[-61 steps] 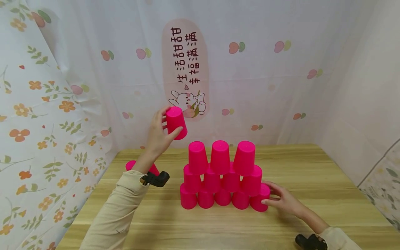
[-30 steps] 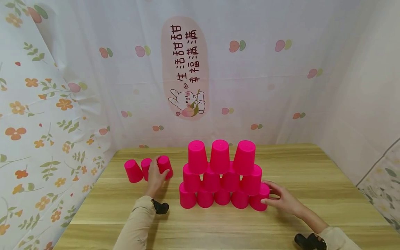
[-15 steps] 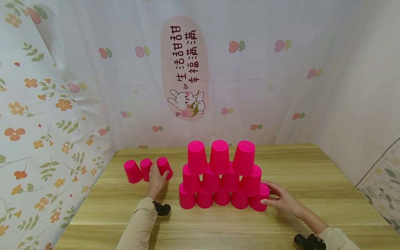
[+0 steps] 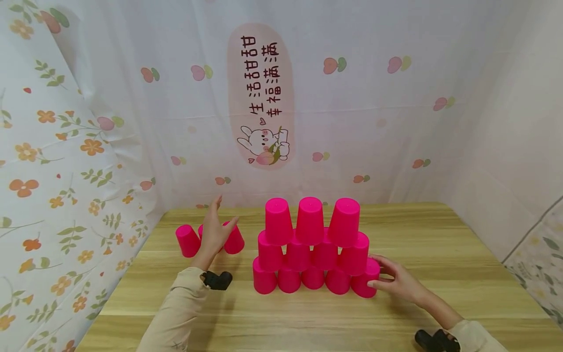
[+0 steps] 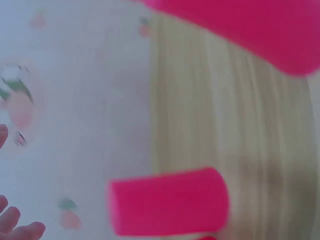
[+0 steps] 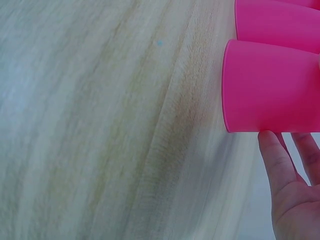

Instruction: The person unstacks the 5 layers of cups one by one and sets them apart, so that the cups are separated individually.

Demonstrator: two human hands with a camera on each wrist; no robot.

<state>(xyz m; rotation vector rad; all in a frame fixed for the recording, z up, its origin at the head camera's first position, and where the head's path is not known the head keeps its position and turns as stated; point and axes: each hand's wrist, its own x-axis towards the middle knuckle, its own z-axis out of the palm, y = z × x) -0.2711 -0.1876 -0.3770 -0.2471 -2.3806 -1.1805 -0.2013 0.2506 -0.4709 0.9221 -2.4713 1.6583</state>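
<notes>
1. Cups point(image 4: 310, 222): twelve stacked inverted on table point(image 4: 308, 322), rows of five, four, three
2. Loose cups point(image 4: 187, 241): three, left of these
3. Left hand point(image 4: 213, 233): fingers extended, free, near loose cups
4. Right hand point(image 4: 401, 283): thumb and fingers grasp bottom row's right-end cup point(image 4: 363, 284)

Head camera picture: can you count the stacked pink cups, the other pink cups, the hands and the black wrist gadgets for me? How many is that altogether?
Stacked pink cups: 12 (rows of 5, 4 and 3)
Unstacked pink cups: 3 (one mostly hidden by the left hand)
Hands: 2 (the left hand and the right hand)
Black wrist gadgets: 2
Total: 19
</notes>
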